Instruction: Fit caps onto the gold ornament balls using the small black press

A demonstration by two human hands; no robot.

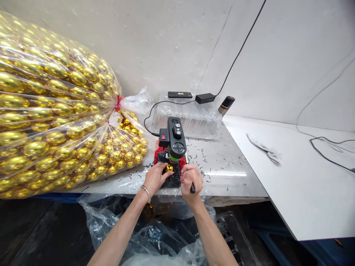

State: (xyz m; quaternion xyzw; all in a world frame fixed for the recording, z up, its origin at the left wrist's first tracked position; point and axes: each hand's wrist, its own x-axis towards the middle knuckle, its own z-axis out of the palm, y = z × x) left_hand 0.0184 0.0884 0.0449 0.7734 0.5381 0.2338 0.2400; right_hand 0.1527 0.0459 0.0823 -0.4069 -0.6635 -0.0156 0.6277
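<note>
My left hand (155, 178), with a bracelet at its wrist, pinches a small shiny gold ball (169, 168) between thumb and fingers. The ball sits under the head of a black bench machine (177, 138) with a red switch, above its dark base (174, 180). On the machine's right side my right hand (192, 181) is wrapped round a lever handle (192, 188), whose black end sticks out below the fist. Red material lies around the base.
Large clear bags of gold balls (55, 122) fill the left. Behind the machine stand a clear plastic box (191, 122), a power adapter (205, 98) and a spray can (226, 106). A glove (264, 149) lies right. Plastic sheeting (155, 236) hangs below the table edge.
</note>
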